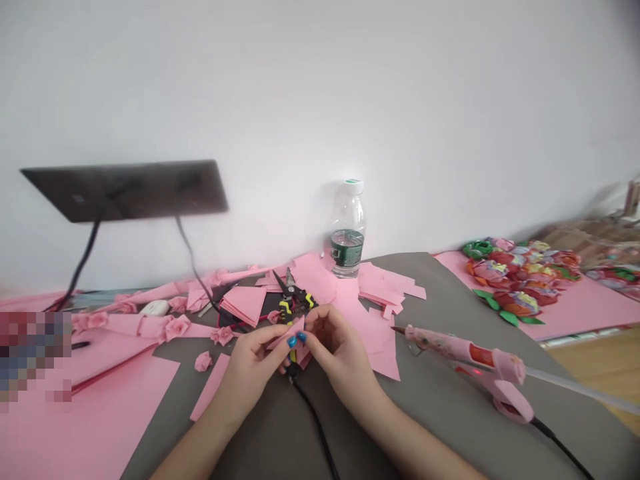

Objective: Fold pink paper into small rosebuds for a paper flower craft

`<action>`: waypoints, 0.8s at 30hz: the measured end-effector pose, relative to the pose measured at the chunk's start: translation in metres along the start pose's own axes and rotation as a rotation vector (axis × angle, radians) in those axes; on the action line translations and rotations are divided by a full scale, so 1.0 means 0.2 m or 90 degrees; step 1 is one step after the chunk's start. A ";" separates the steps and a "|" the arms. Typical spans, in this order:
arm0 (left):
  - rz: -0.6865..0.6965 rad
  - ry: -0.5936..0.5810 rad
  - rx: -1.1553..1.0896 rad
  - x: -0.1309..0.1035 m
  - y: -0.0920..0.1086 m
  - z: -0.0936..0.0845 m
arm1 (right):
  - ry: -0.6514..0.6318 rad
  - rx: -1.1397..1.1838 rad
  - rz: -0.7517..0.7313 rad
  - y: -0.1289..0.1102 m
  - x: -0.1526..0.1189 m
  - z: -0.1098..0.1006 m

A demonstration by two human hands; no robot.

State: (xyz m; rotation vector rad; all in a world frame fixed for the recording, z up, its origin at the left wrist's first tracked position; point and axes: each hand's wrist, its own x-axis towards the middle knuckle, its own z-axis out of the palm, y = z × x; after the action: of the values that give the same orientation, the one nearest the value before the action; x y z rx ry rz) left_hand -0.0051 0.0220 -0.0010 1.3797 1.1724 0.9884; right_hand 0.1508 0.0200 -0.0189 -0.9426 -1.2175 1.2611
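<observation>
A small folded piece of pink paper (283,339) is pinched between my two hands near the middle of the table. My left hand (257,357) grips it from the left, thumb and fingers pressed together. From the right, my right hand (335,343) holds its other edge, the two blue-nailed thumbs almost touching. Just behind the fingers lie black and yellow pliers (295,297) with their jaws apart. Cut pink paper pieces (357,313) spread behind and to the right. A paper rose (203,361) sits left of my left hand.
A pink glue gun (480,370) lies at the right with its cord. A water bottle (348,233) stands by the wall. Colourful paper flowers (520,277) are at the back right. Large pink sheets (115,427) cover the left. A dark panel (130,190) with cables hangs at the back left.
</observation>
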 end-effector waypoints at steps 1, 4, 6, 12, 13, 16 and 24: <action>-0.002 -0.002 0.005 0.00 0.00 0.00 | 0.009 -0.016 -0.010 0.00 0.00 0.00; 0.009 -0.002 0.016 -0.01 0.00 0.00 | 0.031 -0.072 -0.044 -0.01 -0.01 0.00; 0.012 0.004 0.018 -0.01 -0.01 0.01 | 0.040 -0.098 -0.062 -0.01 -0.02 -0.01; 0.027 0.009 0.022 -0.01 0.00 0.02 | 0.046 -0.154 -0.099 0.00 -0.01 -0.01; 0.031 0.008 0.020 -0.01 -0.01 0.02 | 0.046 -0.167 -0.109 0.00 -0.01 -0.02; 0.040 0.006 0.016 -0.01 -0.01 0.02 | 0.052 -0.201 -0.135 -0.01 -0.01 -0.02; 0.040 -0.003 -0.028 -0.01 -0.02 0.02 | -0.002 -0.187 -0.152 -0.04 -0.01 -0.01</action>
State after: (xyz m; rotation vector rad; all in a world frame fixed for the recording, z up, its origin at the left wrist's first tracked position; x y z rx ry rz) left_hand -0.0030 0.0201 -0.0059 1.3901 1.1027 1.0497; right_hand 0.1550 0.0178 -0.0121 -0.9694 -1.4973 0.9112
